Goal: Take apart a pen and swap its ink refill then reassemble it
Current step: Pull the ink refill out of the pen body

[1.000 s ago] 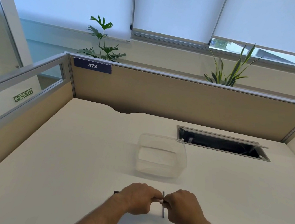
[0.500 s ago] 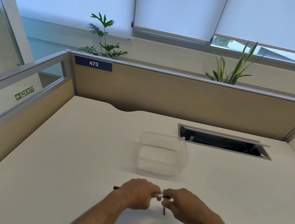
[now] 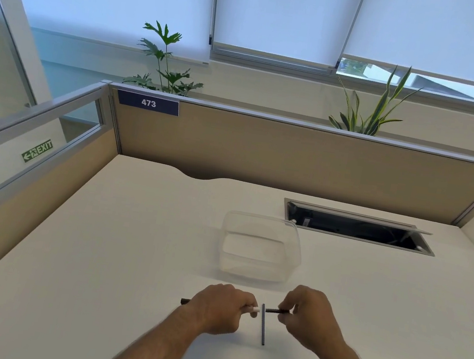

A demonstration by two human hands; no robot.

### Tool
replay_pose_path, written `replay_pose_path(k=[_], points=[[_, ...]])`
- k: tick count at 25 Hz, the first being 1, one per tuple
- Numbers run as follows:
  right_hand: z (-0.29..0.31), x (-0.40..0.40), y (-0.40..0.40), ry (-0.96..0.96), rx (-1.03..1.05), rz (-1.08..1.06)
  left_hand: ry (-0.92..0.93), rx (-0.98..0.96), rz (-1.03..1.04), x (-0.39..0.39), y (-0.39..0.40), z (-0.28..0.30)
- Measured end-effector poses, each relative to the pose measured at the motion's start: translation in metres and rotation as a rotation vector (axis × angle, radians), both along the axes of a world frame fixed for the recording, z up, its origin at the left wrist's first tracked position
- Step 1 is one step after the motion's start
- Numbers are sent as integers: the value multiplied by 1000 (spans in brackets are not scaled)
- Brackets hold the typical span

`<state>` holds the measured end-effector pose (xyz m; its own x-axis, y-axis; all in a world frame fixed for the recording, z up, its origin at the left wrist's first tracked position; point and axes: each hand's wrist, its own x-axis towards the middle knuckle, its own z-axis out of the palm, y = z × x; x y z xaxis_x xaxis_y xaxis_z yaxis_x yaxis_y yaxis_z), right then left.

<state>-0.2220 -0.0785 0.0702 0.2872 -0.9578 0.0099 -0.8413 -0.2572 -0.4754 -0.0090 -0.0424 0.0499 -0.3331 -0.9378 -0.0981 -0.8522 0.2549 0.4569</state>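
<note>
With the left hand gripping the pen barrel and the right hand pinching its dark tip piece just above the desk, any small loose part could drop, or the spare refill lying between them could be knocked away.

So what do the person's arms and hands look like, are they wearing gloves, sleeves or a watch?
No gloves: both the left hand and the right hand are bare. The forearms are bare too as far as the bottom edge of the picture, with no sleeve or cuff in view. No watch, bracelet or ring shows on either wrist or on the fingers that can be seen. Some hair shows on the forearms.
</note>
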Motion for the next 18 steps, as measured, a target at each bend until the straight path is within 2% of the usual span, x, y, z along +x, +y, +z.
replay_pose_path(k=[3, 7, 14, 18], points=[[-4, -8, -2, -153, 59, -158, 96, -58, 94, 1, 1, -3], [-17, -18, -2, -198, 135, -322, 348, -86, 300, -1, -1, -4], [-48, -19, 5, -75, 222, -460, 716, -142, 534, -7, -5, -2], [-58, -24, 3, -73, 302, -513, 801, -130, 582, -7, -7, -3]])
